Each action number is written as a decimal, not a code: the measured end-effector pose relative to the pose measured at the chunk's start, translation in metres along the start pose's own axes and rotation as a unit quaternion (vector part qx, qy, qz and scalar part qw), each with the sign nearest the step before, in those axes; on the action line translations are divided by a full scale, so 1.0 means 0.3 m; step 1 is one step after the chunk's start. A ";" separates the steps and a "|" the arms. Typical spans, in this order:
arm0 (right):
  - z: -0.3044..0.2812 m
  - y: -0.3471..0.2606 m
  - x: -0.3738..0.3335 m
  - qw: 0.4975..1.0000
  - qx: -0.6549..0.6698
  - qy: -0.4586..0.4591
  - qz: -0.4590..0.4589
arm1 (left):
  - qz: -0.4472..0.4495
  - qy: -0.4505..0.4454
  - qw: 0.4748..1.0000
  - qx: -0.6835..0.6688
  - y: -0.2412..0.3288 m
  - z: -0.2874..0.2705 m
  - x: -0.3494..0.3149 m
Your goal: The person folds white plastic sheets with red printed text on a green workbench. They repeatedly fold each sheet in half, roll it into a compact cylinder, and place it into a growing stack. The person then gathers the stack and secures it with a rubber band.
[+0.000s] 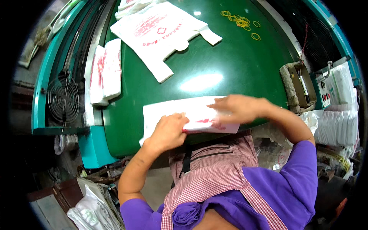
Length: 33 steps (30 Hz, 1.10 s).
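Plastic bundle (196,110) lies beneath left hand (167,130) and right hand (241,108), the two apart, grip unclear.

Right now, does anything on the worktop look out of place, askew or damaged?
Mildly: the yellow rubber bands lie loose at far right on the green worktop, a couple apart from the main cluster, and the red-printed T-shirt bag lies slanted. No spill or damage shows, though the blurred right hand partly hides the white plastic bundle.
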State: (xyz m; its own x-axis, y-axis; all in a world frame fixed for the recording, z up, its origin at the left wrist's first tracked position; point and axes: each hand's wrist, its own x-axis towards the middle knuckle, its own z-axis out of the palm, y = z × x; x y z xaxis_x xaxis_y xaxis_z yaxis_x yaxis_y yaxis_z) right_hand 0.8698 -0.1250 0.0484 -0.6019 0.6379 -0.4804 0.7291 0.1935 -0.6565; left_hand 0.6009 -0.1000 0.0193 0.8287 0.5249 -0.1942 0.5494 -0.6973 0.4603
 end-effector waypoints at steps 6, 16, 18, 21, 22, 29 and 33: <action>0.180 0.091 0.021 0.949 -0.142 0.241 -0.148 | -0.055 -0.091 0.989 -0.100 -0.089 -0.099 -0.068; -0.251 0.465 0.107 0.900 0.016 0.435 -0.011 | -0.069 -0.017 0.994 -0.084 -0.085 -0.020 0.135; -0.409 0.746 0.054 0.757 0.026 0.637 0.145 | -0.044 -0.056 0.983 -0.166 -0.092 0.004 0.126; -0.444 0.935 -0.084 0.756 -0.036 0.515 0.403 | -0.011 -0.039 0.985 -0.165 0.003 0.011 0.115; -0.453 0.966 -0.116 0.779 -0.037 0.489 0.391 | 0.004 0.004 0.984 -0.180 0.008 0.036 0.080; -0.405 0.564 0.065 0.703 -0.037 0.710 -0.019 | -0.077 0.263 0.811 -0.518 0.010 0.049 0.022; -0.073 0.071 0.155 0.835 0.110 0.479 -0.246 | -0.005 0.307 0.651 -0.694 0.010 0.032 0.201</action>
State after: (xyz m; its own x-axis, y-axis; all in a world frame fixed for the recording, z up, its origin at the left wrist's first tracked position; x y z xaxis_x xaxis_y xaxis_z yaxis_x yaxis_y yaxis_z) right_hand 0.8645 -0.0749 0.0250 -0.1976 0.8454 0.4962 0.3293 0.5340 -0.7787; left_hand 0.6537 -0.0750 0.0008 0.3925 0.9196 -0.0167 -0.4246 0.1973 0.8836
